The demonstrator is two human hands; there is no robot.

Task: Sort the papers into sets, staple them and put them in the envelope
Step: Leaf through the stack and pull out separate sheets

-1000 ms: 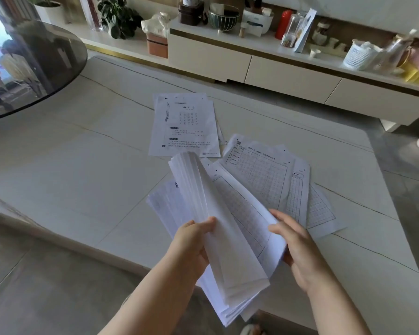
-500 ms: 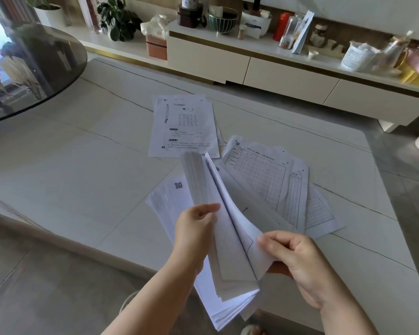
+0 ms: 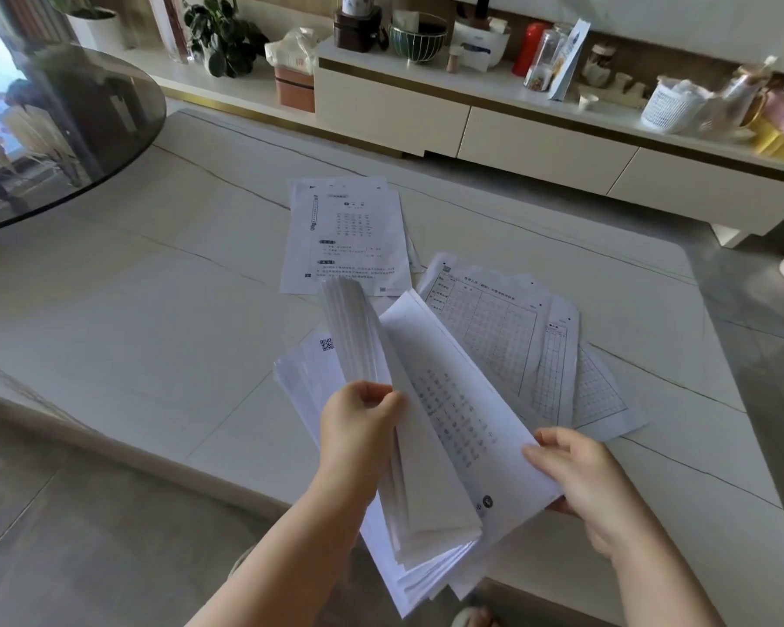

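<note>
I hold a thick stack of white printed papers (image 3: 431, 531) above the near edge of the table. My left hand (image 3: 358, 432) grips the stack, thumb holding back a fanned bundle of raised sheets (image 3: 349, 328). My right hand (image 3: 575, 472) pinches the lower right edge of one printed sheet (image 3: 462, 414) lifted off the stack. A pile of sorted pages with a text worksheet on top (image 3: 345, 237) lies further back on the table. To its right lies a spread pile of grid sheets (image 3: 517, 346). No stapler or envelope is in view.
The pale stone table (image 3: 155, 310) fills the middle of the view. A round glass table (image 3: 64, 129) overhangs at the far left. A low white cabinet (image 3: 517, 147) with jars, bowls and a basket runs along the back. Grey floor lies below left.
My right hand has drawn one sheet out to the right and opened it flat, showing its printed face. My left hand still holds the fanned bundle back.
</note>
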